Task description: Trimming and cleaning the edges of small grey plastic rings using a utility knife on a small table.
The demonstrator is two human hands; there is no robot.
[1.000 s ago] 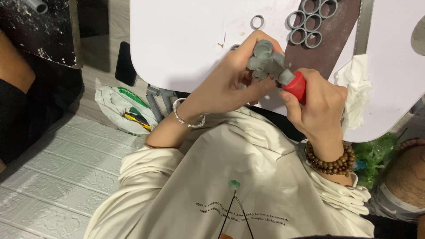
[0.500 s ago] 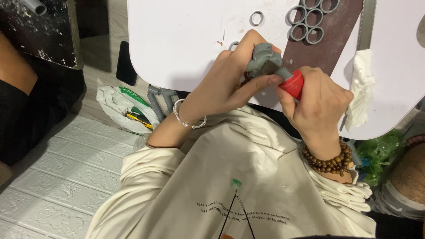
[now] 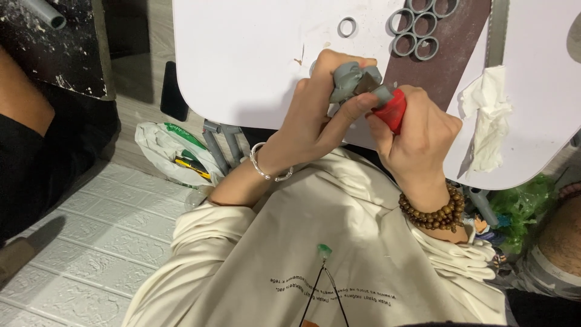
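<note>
My left hand (image 3: 315,118) grips a grey pipe fitting (image 3: 351,80) over the near edge of the white table (image 3: 254,60). My right hand (image 3: 417,136) is closed around the red handle of a small tool (image 3: 393,110), whose tip meets the fitting. A silver bracelet circles my left wrist and a brown bead bracelet my right one. The tool's blade is mostly hidden by my fingers.
Several grey pipe rings (image 3: 417,27) lie on a brown board (image 3: 460,54) at the table's far side, one loose ring (image 3: 347,26) beside them. A crumpled white tissue (image 3: 487,115) lies at the right. A plastic bag of tools (image 3: 175,151) sits on the floor. Another person's leg (image 3: 24,109) is at left.
Both hands have shifted slightly away from me over the table, and the fitting has been turned in my left hand against the tool.
</note>
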